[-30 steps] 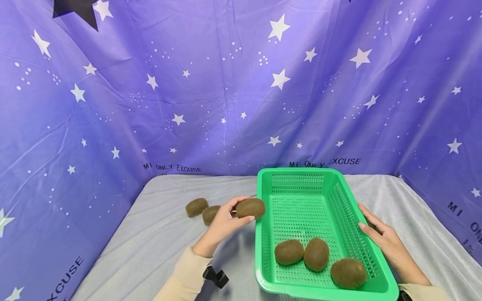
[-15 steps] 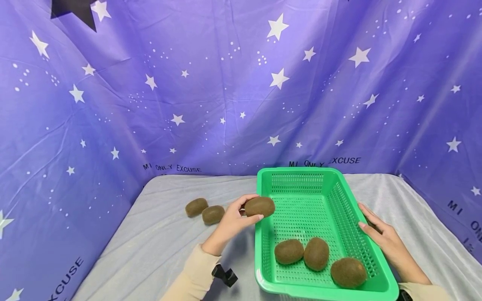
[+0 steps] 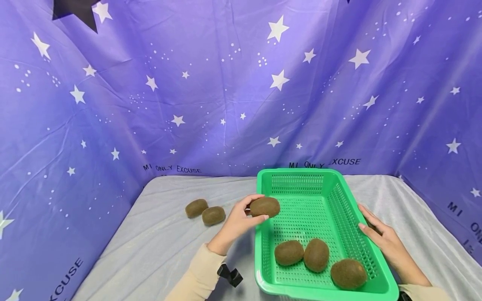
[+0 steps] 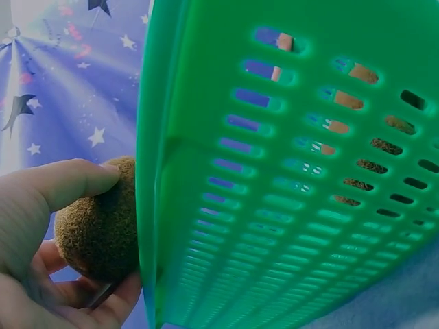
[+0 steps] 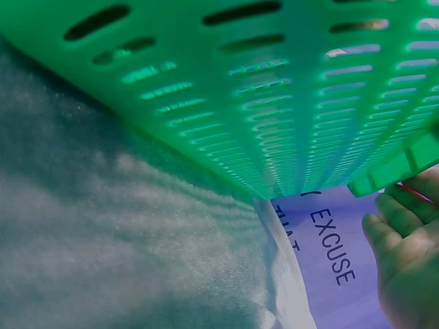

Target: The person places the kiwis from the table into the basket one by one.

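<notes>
My left hand (image 3: pixel 241 217) holds a brown fuzzy kiwi (image 3: pixel 265 207) between thumb and fingers over the left rim of a green plastic basket (image 3: pixel 263 281). In the left wrist view the kiwi (image 4: pixel 99 229) appears beside the basket's slotted wall (image 4: pixel 206 89). My right hand (image 3: pixel 388 242) grips the basket's right rim, its thumb on top; in the right wrist view its fingers (image 5: pixel 398 216) lie just below the rim. Inside the basket, toward the near end, lie three kiwis: one on the left (image 3: pixel 289 252), a middle kiwi (image 3: pixel 316 255) and a right kiwi (image 3: pixel 348 274).
Left of the basket, two more kiwis lie close together on the grey cloth (image 3: pixel 158 246): a farther kiwi (image 3: pixel 196 208) and a nearer kiwi (image 3: pixel 213 215). A purple star-patterned curtain (image 3: pixel 226 83) stands behind and along both sides.
My left hand has carried its kiwi to the right, from just outside the basket's left rim to over it. The right hand and the basket have stayed in place.
</notes>
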Demonstrator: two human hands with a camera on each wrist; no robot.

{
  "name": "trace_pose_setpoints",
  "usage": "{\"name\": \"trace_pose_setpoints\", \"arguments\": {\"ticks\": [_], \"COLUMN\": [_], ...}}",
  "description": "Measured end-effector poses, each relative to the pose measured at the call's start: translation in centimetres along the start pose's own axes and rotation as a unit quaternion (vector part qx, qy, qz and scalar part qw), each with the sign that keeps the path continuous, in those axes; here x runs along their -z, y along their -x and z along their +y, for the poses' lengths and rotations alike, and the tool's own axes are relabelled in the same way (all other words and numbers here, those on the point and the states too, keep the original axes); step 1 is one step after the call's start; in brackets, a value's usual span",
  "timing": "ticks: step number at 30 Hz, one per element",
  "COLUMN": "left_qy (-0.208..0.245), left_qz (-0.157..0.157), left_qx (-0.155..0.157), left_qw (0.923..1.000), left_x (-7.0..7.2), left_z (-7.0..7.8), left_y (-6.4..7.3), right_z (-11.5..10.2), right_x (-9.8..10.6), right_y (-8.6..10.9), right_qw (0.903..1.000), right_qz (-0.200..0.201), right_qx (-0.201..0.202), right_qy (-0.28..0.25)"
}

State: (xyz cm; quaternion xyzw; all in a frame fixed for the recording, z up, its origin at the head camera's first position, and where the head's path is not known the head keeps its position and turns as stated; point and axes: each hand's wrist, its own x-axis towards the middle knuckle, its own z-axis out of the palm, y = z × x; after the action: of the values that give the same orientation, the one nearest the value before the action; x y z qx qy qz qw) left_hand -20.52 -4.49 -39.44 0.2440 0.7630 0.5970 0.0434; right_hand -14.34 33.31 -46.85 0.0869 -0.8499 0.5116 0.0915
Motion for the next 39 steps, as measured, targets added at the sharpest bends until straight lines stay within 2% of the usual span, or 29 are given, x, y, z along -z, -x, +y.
{"name": "trace_pose_setpoints", "arguments": {"ticks": [11,20,30,39], "left_qy": [-0.006,0.05,0.06,0.052], "left_qz": [-0.007,-0.004,-0.008,0.011], "left_qx": [-0.008,-0.023,-0.03,-0.006], "left_qw": [0.9999,0.9985,0.9978,0.9986], "left_x": [-0.6,-0.8,-0.6,0.5], "left_z": [-0.3,-0.7,-0.8,-1.3], "left_y": [-0.4,-0.6,-0.5,0.2], "right_z": [0.0,0.2,-0.2,-0.1], "right_x": [0.0,0.0,0.0,0.0], "right_y": [-0.1,0.0,0.0,0.0], "right_qw": [0.9999,1.0,1.0,1.0], "right_qz": [-0.001,-0.003,-0.005,0.001], "right_qx": [-0.01,0.0,-0.008,-0.005], "right_qy": [-0.004,0.0,0.002,0.003]}}
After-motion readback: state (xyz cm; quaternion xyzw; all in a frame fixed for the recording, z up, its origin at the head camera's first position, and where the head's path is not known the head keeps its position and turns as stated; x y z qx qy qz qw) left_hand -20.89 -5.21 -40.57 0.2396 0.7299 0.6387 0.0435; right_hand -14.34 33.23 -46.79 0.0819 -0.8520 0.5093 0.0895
